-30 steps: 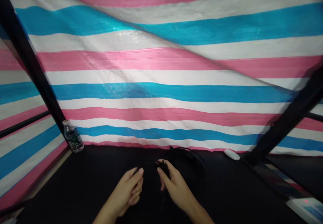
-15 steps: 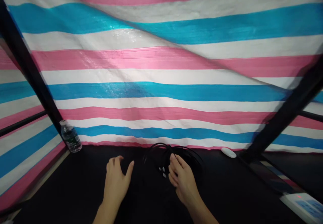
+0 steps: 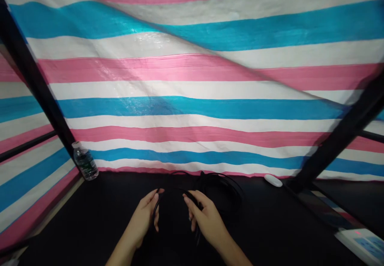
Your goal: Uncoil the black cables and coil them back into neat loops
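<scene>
1. Starting at the fingers: the left hand [image 3: 140, 218] has its fingers [image 3: 153, 197] curled in a narrow, loose hold around a thin black cable [image 3: 156, 214], thumb up top.
2. The right hand [image 3: 207, 221] is pinching narrow too, with its fingers [image 3: 192, 198] closed on what looks like the same cable. It's black on black down there, so I can't trace every strand.
3. Biggest change: half a second ago the left hand was spread open and off the cable. Now both hands are on it, with a stretch running between them.
4. Just past the right fingers sits the rest of it, a loose cable coil [image 3: 219, 188], on the black counter [image 3: 270, 230].
5. Well left of the fingers stands a clear water bottle [image 3: 85, 163]; well right lies a white oval gadget [image 3: 273, 181].
6. Farther right, in the corner, is a white panel [image 3: 358, 244] with a red light. Straight ahead hangs a striped pink, white and blue tarp [image 3: 192, 108], held by black frame bars [image 3: 36, 78].
</scene>
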`<action>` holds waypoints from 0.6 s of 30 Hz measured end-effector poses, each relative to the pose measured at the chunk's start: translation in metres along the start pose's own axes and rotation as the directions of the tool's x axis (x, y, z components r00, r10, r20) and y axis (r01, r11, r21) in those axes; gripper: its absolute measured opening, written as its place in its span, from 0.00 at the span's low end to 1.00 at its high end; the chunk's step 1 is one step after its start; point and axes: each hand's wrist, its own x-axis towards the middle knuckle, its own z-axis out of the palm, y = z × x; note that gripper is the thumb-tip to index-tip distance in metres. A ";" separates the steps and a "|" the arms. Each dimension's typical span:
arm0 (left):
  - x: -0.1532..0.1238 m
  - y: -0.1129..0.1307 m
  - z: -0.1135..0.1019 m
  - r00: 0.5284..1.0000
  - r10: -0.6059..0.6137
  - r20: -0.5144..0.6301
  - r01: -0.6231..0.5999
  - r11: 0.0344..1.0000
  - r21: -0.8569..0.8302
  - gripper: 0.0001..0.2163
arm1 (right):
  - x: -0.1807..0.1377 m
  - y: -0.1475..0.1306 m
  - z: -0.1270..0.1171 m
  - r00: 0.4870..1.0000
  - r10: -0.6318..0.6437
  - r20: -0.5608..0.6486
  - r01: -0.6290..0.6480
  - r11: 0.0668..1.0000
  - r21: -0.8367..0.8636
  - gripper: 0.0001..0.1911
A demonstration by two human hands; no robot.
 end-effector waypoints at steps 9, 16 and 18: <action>-0.015 0.007 0.005 0.972 -0.065 0.224 -0.003 0.957 0.291 0.23 | 0.000 0.021 0.002 0.891 -0.442 -0.108 0.342 0.807 -0.481 0.15; -0.019 0.014 0.009 0.943 -0.076 0.323 0.053 0.995 0.080 0.25 | -0.002 0.024 0.000 0.895 -0.437 -0.091 0.316 0.764 -0.562 0.14; -0.019 0.016 0.011 0.960 -0.064 0.273 0.057 0.998 0.035 0.24 | -0.002 0.019 0.001 0.894 -0.438 -0.094 0.323 0.775 -0.543 0.12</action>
